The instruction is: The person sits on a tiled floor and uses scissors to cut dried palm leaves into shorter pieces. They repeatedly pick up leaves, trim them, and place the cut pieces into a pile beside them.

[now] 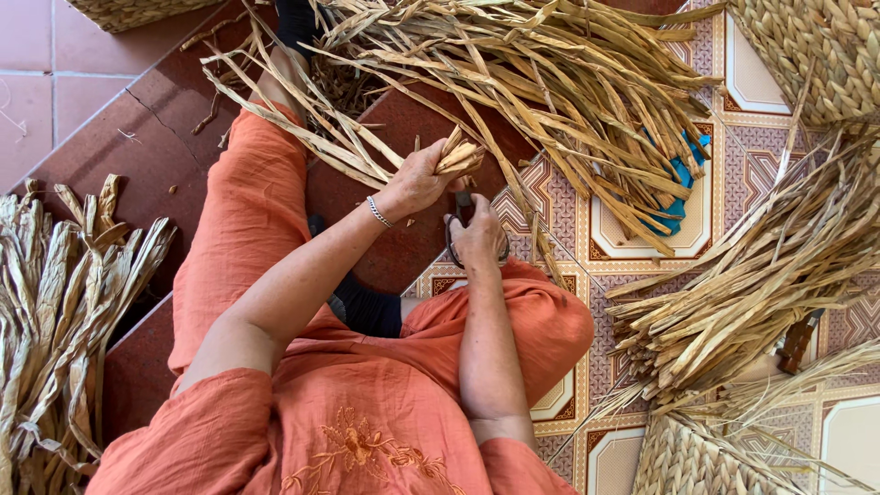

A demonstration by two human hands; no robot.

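Observation:
My left hand is closed around a bunch of dried straw-coloured leaf strips, gripping them near their cut ends while the long strands trail away to the upper left. Just below it, my right hand holds a pair of dark-handled scissors, blades pointing up toward the bunch's ends. A silver bracelet sits on my left wrist. Both arms reach out over my orange-clothed lap.
A big loose pile of dried strips lies ahead, partly covering a blue object. More bundles lie at the right and left. Woven baskets stand at top right, bottom right and top left.

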